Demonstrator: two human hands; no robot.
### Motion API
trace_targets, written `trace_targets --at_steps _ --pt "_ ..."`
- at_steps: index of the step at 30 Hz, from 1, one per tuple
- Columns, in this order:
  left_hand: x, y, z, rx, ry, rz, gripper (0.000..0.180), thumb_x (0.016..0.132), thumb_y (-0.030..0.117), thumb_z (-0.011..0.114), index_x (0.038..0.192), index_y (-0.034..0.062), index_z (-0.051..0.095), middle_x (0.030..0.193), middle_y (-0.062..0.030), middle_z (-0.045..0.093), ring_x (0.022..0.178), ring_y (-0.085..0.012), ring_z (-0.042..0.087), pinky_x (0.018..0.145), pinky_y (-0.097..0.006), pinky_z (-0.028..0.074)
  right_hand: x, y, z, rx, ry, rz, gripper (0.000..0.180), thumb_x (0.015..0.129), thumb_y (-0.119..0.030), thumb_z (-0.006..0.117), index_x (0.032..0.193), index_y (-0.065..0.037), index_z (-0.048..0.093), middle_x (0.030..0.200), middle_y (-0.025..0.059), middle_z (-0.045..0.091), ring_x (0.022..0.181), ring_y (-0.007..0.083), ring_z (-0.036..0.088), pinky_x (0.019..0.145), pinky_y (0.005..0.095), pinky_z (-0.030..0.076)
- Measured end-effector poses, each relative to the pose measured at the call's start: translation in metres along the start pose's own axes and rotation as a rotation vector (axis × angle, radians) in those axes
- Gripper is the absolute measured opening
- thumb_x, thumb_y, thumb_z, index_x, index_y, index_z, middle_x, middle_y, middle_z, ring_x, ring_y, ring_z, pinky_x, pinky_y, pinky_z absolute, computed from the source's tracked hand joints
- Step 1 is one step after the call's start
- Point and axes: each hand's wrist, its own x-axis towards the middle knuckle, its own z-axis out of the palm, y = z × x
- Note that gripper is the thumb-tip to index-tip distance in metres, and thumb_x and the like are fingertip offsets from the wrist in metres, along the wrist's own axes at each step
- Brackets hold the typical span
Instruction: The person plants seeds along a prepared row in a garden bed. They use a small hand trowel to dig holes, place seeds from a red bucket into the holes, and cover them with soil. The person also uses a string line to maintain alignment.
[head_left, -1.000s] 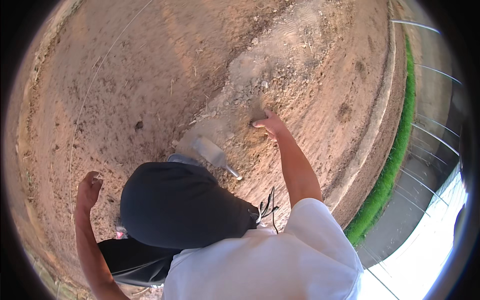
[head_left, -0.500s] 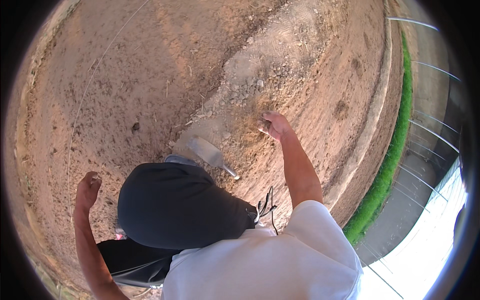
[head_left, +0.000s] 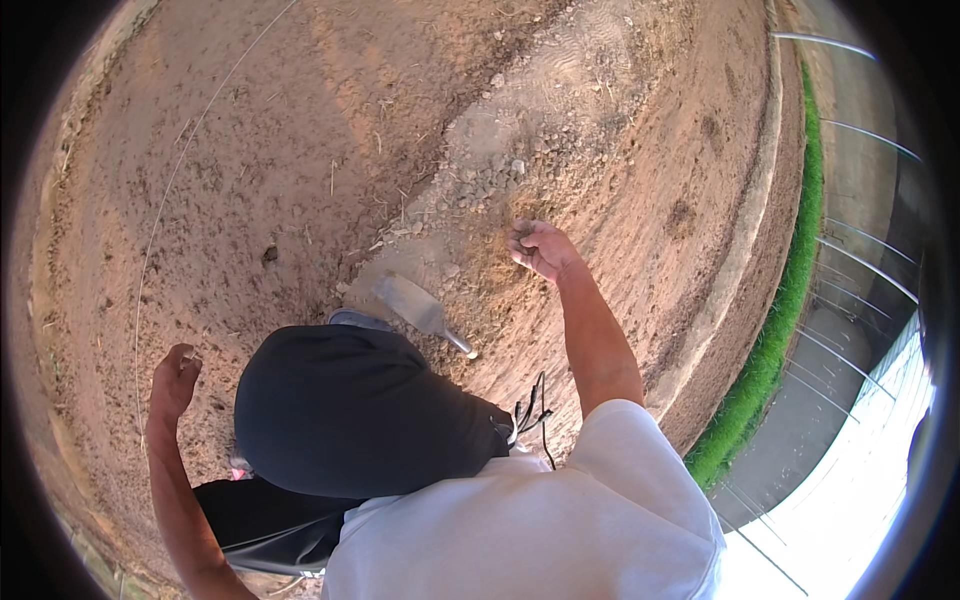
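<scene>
Soil, loose and crumbly, lies under the right hand, which reaches out over a pale gravelly strip running across the reddish ground. The fingers curl downward at the soil; whether they grip a pinch of it or only touch it cannot be told from above. Just beside that hand, toward the person, a trowel lies flat on the dirt, its grey blade pointing away and its handle end toward the knee. No hand is on the trowel.

The left hand is raised well apart from the right, off to the other side of the bent knee in dark trousers. It is loosely clenched, and nothing shows in it. A grey shoe tip pokes out just past the knee, touching the ground near the trowel blade.

A thin white string runs along the ground on the left. At the right, a concrete kerb borders the dirt, with a band of grass beyond it and a wire fence past that.
</scene>
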Motion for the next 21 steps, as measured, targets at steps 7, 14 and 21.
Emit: trace_targets --at_steps 7,14,21 --pt "-0.002 -0.001 -0.002 0.027 -0.010 -0.045 0.031 0.093 0.017 0.066 0.120 0.0031 0.059 0.094 -0.0198 0.070 0.088 -0.0307 0.068 0.079 -0.039 0.052 0.007 0.010 -0.007 -0.147 0.071 -0.010 0.025 0.100 -0.002 0.055 0.125 0.002 0.059 0.093 0.0137 0.070 0.069 0.0148 0.062 0.055 0.0261 0.051" --pt "0.003 0.004 0.002 0.008 0.018 0.004 0.031 0.091 0.016 0.066 0.119 0.0028 0.059 0.095 -0.0209 0.070 0.089 -0.0325 0.068 0.079 -0.039 0.052 0.009 -0.015 -0.030 -0.083 0.210 -0.117 0.038 0.100 -0.014 0.062 0.135 0.000 0.053 0.110 0.0175 0.066 0.088 0.0203 0.067 0.066 0.0330 0.059" --pt "0.000 0.011 -0.003 0.035 0.003 0.007 0.031 0.091 0.017 0.065 0.118 0.0024 0.060 0.093 -0.0212 0.069 0.087 -0.0316 0.068 0.078 -0.039 0.052 -0.007 0.003 0.038 -1.145 0.268 -0.504 0.054 0.088 -0.017 0.068 0.140 -0.018 0.054 0.149 0.0186 0.043 0.130 0.0355 0.052 0.105 0.0418 0.050"
